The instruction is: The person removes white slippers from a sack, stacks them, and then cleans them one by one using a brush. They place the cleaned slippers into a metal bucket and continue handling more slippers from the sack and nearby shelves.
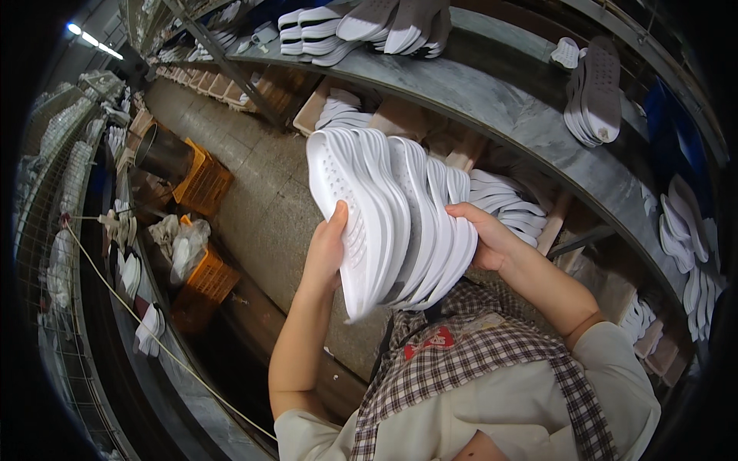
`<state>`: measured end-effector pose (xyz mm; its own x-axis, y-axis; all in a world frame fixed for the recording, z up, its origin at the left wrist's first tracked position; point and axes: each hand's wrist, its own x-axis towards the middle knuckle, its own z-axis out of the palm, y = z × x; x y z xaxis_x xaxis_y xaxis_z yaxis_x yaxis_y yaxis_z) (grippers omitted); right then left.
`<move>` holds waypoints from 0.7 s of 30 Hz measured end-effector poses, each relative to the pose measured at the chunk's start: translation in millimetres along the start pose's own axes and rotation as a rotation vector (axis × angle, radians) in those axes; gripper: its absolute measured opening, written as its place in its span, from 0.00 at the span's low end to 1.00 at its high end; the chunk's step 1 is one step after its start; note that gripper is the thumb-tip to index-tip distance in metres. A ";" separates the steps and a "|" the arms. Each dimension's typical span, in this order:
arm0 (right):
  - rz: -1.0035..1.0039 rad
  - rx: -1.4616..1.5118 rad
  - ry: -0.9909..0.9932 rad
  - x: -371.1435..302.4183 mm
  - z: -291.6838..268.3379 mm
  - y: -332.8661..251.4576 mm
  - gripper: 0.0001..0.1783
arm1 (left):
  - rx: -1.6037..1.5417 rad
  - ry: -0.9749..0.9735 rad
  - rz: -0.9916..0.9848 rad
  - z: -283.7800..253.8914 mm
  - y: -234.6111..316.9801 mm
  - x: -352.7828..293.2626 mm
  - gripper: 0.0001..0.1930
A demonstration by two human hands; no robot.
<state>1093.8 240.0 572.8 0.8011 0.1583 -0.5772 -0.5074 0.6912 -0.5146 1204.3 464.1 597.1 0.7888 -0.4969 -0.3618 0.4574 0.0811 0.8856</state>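
Between my two hands I hold a row of white shoe soles [377, 207], pressed face to face and standing on edge. My left hand [329, 247] grips the outer sole at the left end, its thumb lying on the dotted surface. At the right end my right hand [492, 237] clasps the last soles, thumb on top. The fingers of both hands are mostly hidden behind the stack. The bundle is in the air in front of my checked apron [469, 361]. Just beyond my right hand, more white soles [511, 201] lie in a heap under the bench.
A long grey metal bench [492, 84] curves along the far and right side, bearing stacked soles [592, 96]. Orange crates [204, 180] stand on the floor [261, 177] at left. A pale cord [146, 326] crosses beside a wire-mesh rack [54, 192].
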 end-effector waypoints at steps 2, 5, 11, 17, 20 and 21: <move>0.115 0.016 0.025 2.1 -4.4 5.2 0.29 | -0.015 0.008 -0.091 -0.7 -3.0 2.2 0.26; 0.221 0.020 0.063 1.6 -8.1 10.4 0.30 | -0.059 -0.004 -0.177 -3.6 -8.3 7.0 0.26; 0.318 0.109 0.068 -2.9 -12.7 23.2 0.27 | -0.087 -0.006 -0.283 -8.6 -17.3 10.4 0.26; 0.323 0.207 0.050 -10.3 -18.9 34.4 0.26 | -0.201 0.006 -0.253 -5.7 -25.4 3.3 0.24; 0.314 0.220 0.050 -12.9 -21.7 34.1 0.26 | -0.276 -0.022 -0.247 -4.1 -27.3 2.5 0.23; 0.314 0.217 0.048 -13.3 -22.2 33.4 0.26 | -0.333 -0.015 -0.271 -3.6 -27.6 2.4 0.22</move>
<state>1059.2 245.4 549.3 0.5989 0.3566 -0.7171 -0.6429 0.7480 -0.1649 1195.1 463.8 570.7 0.6169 -0.5513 -0.5617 0.7567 0.2192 0.6159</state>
